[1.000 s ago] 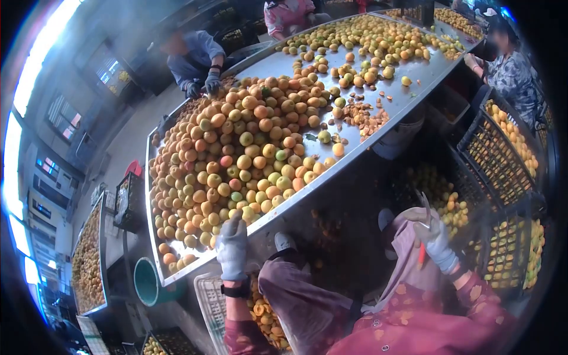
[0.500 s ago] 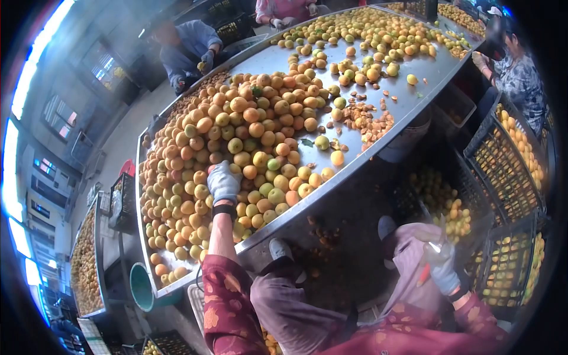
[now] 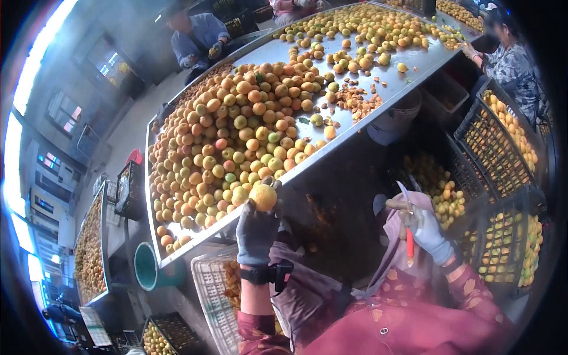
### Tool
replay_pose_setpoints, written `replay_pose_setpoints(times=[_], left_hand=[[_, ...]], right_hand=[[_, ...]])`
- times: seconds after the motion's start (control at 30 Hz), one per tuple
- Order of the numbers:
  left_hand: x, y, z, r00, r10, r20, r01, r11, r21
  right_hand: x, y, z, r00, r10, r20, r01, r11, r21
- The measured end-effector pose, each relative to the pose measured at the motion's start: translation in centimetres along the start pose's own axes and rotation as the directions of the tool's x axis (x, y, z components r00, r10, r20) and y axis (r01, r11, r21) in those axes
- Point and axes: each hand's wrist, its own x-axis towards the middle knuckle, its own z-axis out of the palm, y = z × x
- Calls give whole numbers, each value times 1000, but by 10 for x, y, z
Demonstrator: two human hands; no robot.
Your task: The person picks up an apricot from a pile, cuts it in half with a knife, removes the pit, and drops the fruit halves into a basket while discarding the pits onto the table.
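Just off the near edge of the bench (image 3: 387, 89), the left hand (image 3: 257, 232) has a yellowish fruit (image 3: 264, 197) pinched in its fingers, while the right hand (image 3: 423, 229)'s got its fingers curled around a red-handled knife (image 3: 409, 236).

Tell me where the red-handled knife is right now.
In the head view, the red-handled knife is on the person's right, held in the gloved right hand, just short of the heaped yellow fruit beside the dark crates.
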Motion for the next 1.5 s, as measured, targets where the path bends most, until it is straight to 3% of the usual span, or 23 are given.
replay_pose_setpoints(times=[0.03, 0.07, 0.1, 0.13, 0.2, 0.3, 0.5, 0.57, 0.63, 0.7, 0.77, 0.8, 0.87, 0.9, 0.93, 0.97, 1.0, 1.03, 1.13, 1.23, 1.33, 1.5], left_hand=[[-13, -10, 5, 1000, 19, -11, -20, 998, -64], [-23, -16, 9, 999, 39, -17, -41, 991, -127], [-35, -19, 14, 992, -31, 123, 61, 967, -247], [-45, -22, 18, 992, -35, 118, 64, 965, -254], [-59, -29, 29, 983, -97, 159, 163, 855, -492], [-77, -41, 34, 991, -79, 110, 124, 855, -503], [-103, -54, 34, 987, -146, 64, 156, 809, -566], [-110, -57, 34, 985, -171, -26, 136, 856, -500], [-114, -61, 37, 985, -170, -42, 133, 884, -447], [-121, -65, 40, 984, -168, -59, 132, 910, -393], [-126, -68, 42, 979, -85, -186, 73, 995, -71], [-128, -71, 37, 978, -90, -189, 77, 994, -76], [-132, -77, 23, 984, -138, -114, 124, 984, -125], [-134, -78, 25, 983, -143, -116, 128, 984, -128], [-137, -80, 29, 972, -144, -186, 130, 988, -87], [-139, -82, 32, 957, -142, -254, 135, 990, -46], [-142, -83, 33, 955, -147, -256, 139, 989, -50], [-144, -84, 34, 955, -148, -257, 146, 989, -26], [-148, -85, 36, 956, -144, -256, 149, 989, 0], [-151, -86, 36, 949, -150, -278, 163, 986, 25], [-155, -90, 32, 943, -168, -288, 187, 982, 40], [-156, -92, 30, 944, -151, -292, 171, 984, 44]], right_hand=[[-7, 0, 6, 991, 100, 84, -110, 986, 126], [-13, 1, 15, 991, 106, 84, -116, 985, 124], [-20, 2, 25, 987, 112, 117, -129, 980, 149], [-26, 4, 34, 981, 120, 153, -146, 974, 174], [-34, 3, 44, 964, 157, 216, -187, 975, 123], [-49, -26, 55, 878, 395, 272, -392, 918, -65], [-66, -19, 65, 839, 422, 344, -436, 899, -39], [-68, -21, 67, 830, 430, 356, -439, 897, -61], [-71, -20, 70, 875, 279, 395, -349, 930, 116], [-73, -33, 72, 886, 273, 375, -331, 939, 99], [-75, -59, 73, 911, 243, 333, -266, 964, 25], [-74, -62, 75, 910, 250, 331, -272, 962, 22], [-74, -63, 78, 930, 109, 351, -99, 994, -46], [-72, -55, 84, 942, 26, 334, -9, 999, -51], [-72, -53, 85, 942, 33, 333, -16, 998, -53], [-70, -55, 88, 923, -190, 335, 252, 955, -154], [-67, -58, 91, 844, -397, 361, 497, 832, -247], [-67, -65, 91, 819, -413, 399, 550, 762, -342], [-65, -61, 97, 870, -340, 357, 454, 835, -310], [-64, -63, 95, 819, -414, 396, 552, 756, -352], [-66, -65, 93, 859, -288, 424, 458, 801, -385], [-67, -61, 95, 851, -342, 398, 488, 795, -360]])
